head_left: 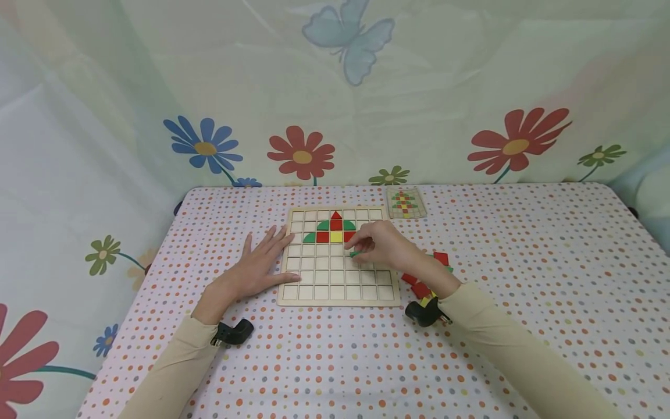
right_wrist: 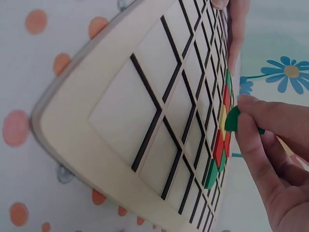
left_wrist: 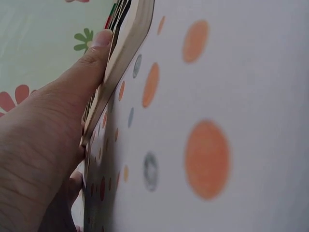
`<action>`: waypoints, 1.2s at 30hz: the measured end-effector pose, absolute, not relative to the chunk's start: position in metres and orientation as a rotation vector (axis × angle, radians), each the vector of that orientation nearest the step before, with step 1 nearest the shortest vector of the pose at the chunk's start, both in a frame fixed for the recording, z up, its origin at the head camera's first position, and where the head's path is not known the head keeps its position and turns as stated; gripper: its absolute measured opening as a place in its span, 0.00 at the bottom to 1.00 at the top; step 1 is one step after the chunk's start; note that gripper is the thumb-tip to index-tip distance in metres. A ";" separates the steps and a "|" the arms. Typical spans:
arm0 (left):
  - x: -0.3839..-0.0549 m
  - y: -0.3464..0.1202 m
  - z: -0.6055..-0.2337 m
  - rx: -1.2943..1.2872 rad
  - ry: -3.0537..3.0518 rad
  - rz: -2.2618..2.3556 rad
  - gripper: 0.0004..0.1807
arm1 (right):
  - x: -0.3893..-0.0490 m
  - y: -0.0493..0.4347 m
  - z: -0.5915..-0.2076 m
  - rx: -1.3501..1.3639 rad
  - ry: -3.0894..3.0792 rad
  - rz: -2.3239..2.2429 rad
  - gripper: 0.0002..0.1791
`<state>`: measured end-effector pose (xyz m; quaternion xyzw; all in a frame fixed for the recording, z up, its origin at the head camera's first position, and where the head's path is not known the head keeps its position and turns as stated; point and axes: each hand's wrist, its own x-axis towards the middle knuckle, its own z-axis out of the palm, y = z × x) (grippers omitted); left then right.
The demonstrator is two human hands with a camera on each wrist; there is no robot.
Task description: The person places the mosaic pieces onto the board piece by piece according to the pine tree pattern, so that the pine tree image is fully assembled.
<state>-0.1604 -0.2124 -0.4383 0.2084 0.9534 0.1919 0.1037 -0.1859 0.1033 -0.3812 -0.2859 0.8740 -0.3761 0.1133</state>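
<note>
A wooden grid board [head_left: 337,302] lies on the table, its upper rows holding a red triangle [head_left: 336,216], a yellow square [head_left: 336,237] and several red squares and green quarter-circles. Thumb and fingertips of my right hand [head_left: 384,244] pinch a green quarter-circle piece [right_wrist: 232,120] over the middle of the grid, just below the coloured rows in the head view. On the board's left side rests my left hand [head_left: 256,267], fingers spread, fingertips at the edge. Its thumb [left_wrist: 99,41] lies over the board's rim in the left wrist view.
Loose red, green and yellow pieces [head_left: 441,258] lie right of the board, partly hidden under my right forearm. A small pattern card [head_left: 406,202] sits beyond the board's far right corner. A dotted cloth [head_left: 324,361] covers the table, and a flowered curtain [head_left: 434,116] hangs behind.
</note>
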 end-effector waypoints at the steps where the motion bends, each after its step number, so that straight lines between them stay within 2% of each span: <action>1: -0.160 -0.212 -0.438 0.615 2.813 0.568 0.55 | -0.186 0.103 -0.382 -0.861 2.556 -1.100 0.08; 7: -0.160 -0.212 -0.438 0.612 2.812 0.583 0.55 | -0.188 0.094 -0.382 -0.954 2.528 -1.126 0.05; 14: -0.160 -0.213 -0.439 0.620 2.808 0.585 0.55 | -0.199 0.075 -0.386 -0.847 2.527 -1.204 0.03; 22: -0.161 -0.214 -0.441 0.633 2.809 0.575 0.55 | -0.208 0.056 -0.395 -0.842 2.511 -1.210 0.04; 36: -0.161 -0.215 -0.442 0.623 2.806 0.571 0.55 | -0.216 0.048 -0.396 -0.974 2.563 -0.961 0.04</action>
